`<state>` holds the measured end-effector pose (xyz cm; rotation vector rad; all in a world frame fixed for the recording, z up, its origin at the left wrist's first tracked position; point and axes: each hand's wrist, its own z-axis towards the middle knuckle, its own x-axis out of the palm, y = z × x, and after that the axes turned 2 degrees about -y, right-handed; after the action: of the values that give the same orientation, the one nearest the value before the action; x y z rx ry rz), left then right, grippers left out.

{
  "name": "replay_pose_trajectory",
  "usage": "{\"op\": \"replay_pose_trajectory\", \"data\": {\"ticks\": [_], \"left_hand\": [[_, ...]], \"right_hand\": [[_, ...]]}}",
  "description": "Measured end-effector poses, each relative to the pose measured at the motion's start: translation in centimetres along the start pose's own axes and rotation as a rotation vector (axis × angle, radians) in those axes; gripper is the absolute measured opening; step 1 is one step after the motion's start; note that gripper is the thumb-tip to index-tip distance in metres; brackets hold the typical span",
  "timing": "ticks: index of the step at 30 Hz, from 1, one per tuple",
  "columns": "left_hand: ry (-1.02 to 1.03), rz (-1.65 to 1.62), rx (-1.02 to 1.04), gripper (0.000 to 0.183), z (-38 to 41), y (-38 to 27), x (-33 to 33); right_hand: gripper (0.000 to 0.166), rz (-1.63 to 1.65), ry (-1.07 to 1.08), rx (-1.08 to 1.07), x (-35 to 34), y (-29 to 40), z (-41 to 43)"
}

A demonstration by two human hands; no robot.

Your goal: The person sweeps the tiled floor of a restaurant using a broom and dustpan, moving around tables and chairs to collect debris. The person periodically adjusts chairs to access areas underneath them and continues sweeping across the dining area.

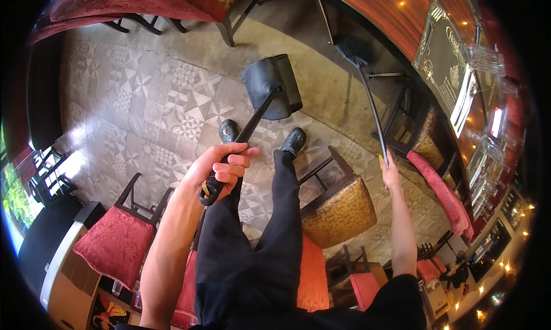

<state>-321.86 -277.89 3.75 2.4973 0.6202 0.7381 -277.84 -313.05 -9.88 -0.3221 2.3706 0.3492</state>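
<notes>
My left hand [226, 168] is closed around the black handle of a long-handled dustpan [275, 88]. The dark pan hangs or rests just ahead of my feet; I cannot tell whether it touches the floor. Out to the right, my right hand [390, 172] grips the thin shaft of a broom [371, 101]. The broom's dark bristle head [355, 52] reaches in under the edge of a table, among table and chair legs, and its bristles blend into the shadow there.
A wooden table [387, 11] with a printed placemat [443, 58], wrapped cutlery and glasses curves along the right. A chair with a gold patterned back [340, 211] stands close by my right leg. Red upholstered chairs [116, 244] are at lower left; a red seat [137, 4] lies at top left.
</notes>
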Motion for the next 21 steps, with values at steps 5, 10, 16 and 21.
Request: {"op": "replay_pose_trajectory", "data": {"ticks": [5,10,16,21], "left_hand": [[0.001,0.015,0.003,0.03,0.0,-0.1,-0.2],[-0.014,0.031,0.017,0.031,-0.2,0.1,-0.6],[-0.012,0.002,-0.009,0.031,0.4,0.4,-0.7],[0.002,-0.011,-0.009,0.032,0.3,0.7,-0.6]], "right_hand": [[0.051,0.103,0.07,0.137,-2.2,-2.0,-6.8],[0.049,0.452,0.094,0.117,-5.7,3.7,-8.3],[0.046,0.506,0.113,-0.097,-2.9,12.1,4.4],[0.046,0.375,0.031,-0.066,3.2,18.0,8.8]]}}
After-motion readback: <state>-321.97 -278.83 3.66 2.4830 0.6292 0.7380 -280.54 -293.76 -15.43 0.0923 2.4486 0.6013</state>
